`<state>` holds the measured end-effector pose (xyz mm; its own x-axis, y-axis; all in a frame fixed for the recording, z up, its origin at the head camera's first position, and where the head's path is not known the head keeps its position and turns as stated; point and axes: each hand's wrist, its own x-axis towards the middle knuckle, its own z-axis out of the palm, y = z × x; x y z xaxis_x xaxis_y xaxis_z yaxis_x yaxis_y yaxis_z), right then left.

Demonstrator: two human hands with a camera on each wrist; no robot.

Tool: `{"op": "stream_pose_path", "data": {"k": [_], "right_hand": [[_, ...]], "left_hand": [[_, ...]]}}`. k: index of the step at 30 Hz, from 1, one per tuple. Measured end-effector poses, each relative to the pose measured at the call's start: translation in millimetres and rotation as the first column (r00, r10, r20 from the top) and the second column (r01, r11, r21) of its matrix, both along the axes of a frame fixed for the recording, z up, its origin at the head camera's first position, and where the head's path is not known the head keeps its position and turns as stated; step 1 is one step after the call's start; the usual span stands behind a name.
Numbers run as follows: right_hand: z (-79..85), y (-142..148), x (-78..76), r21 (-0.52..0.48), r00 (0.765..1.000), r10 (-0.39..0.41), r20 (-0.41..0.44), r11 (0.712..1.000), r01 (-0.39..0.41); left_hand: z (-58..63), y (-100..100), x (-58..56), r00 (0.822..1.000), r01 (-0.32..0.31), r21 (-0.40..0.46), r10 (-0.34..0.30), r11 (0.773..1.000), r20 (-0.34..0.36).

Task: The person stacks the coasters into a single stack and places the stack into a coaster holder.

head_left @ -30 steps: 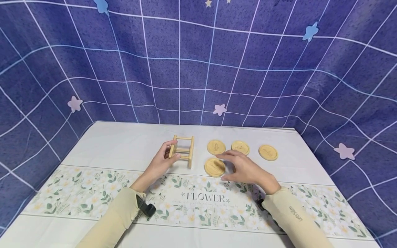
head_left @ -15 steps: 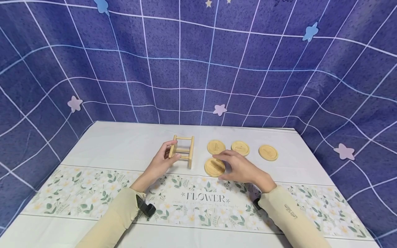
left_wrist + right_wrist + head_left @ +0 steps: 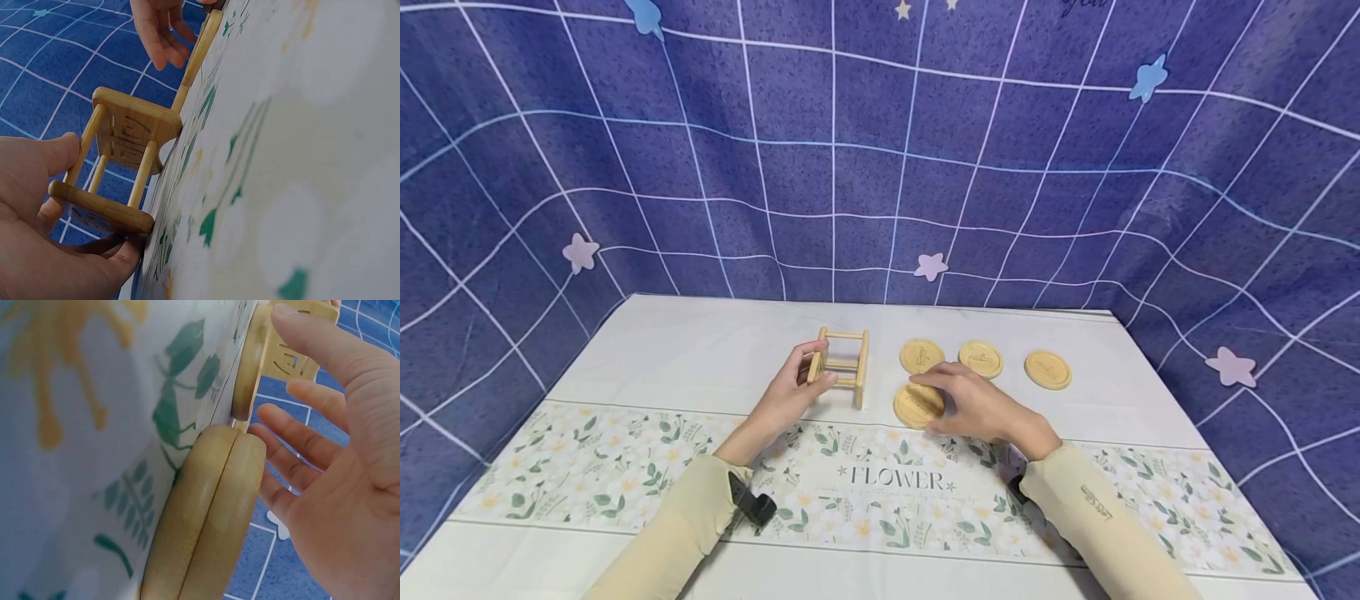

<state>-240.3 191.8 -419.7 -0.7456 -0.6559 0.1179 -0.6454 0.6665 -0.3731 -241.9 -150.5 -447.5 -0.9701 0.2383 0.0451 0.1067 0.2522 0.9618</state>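
Note:
My left hand (image 3: 790, 382) holds the left end panel of a small wooden coaster rack (image 3: 863, 367), thumb near the front and fingers behind. Slim rods join the rack's two end panels, as the left wrist view shows on the rack (image 3: 140, 128). Over the right part of the nearest round wooden coaster (image 3: 917, 405) my right hand (image 3: 981, 406) reaches, its fingers spread toward the far rim and its thumb by the near rim. In the right wrist view the right hand (image 3: 337, 456) has loosely extended fingers, with the thumb close to a coaster edge (image 3: 250, 369).
Behind the right hand lie further coasters: one at back left (image 3: 922, 357), one in the middle (image 3: 981, 359) and one at far right (image 3: 1048, 369). A floral cloth strip (image 3: 880, 492) crosses the white table. Blue gridded fabric (image 3: 865, 167) hangs behind the table.
My right hand has moved slightly left, further over the nearest coaster. The left hand and the rack stay where they were.

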Motion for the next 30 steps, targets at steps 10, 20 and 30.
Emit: {"op": "stream_pose_path", "data": {"k": [10, 20, 30], "right_hand": [[-1.8, -0.9, -3.0, 0.009, 1.000, 0.019, 0.008, 1.000, -0.019], [-5.0, 1.7, -6.5, 0.012, 0.999, 0.039, 0.027, 0.999, -0.039], [-7.2, 2.8, -8.7, 0.014, 0.998, 0.066, 0.011, 0.998, -0.066]], "left_hand": [[-0.6, -0.3, -0.6, 1.000, -0.001, -0.006, 0.001, 1.000, -0.004], [-0.9, -0.2, -1.4, 1.000, -0.002, -0.004, 0.002, 1.000, -0.004], [-0.6, 0.4, -1.9, 1.000, -0.012, -0.007, 0.012, 1.000, 0.001]]}}
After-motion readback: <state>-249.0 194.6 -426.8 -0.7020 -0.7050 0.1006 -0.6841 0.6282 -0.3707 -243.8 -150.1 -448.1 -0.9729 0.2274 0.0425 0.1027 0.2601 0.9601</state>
